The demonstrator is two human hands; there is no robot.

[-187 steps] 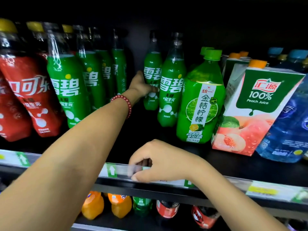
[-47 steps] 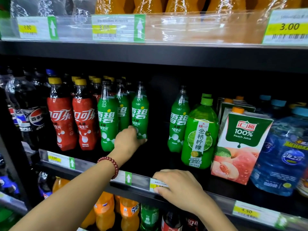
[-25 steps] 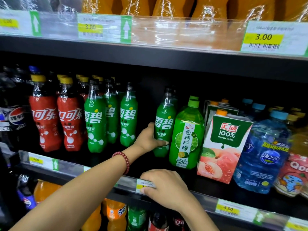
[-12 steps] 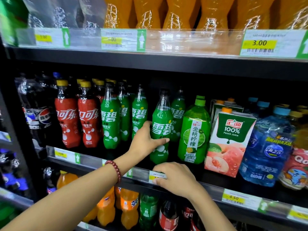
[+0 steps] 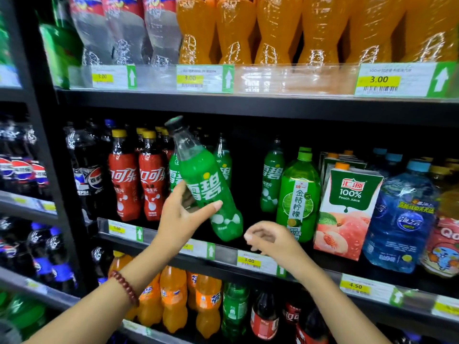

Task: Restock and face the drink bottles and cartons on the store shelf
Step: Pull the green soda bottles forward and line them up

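The left hand [image 5: 185, 214] grips the Sprite bottle [image 5: 206, 184] mid-body – cap tilted up-left, base down-right toward the gap – right hand [image 5: 269, 238] loosely curled, empty, just beside its base.

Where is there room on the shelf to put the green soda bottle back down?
There is a bare gap on the middle shelf between the left Sprite row and the lone Sprite bottle, behind the tilted Sprite bottle in the left hand. Right of it, the lime drink bottle, peach juice carton and water jug crowd together.
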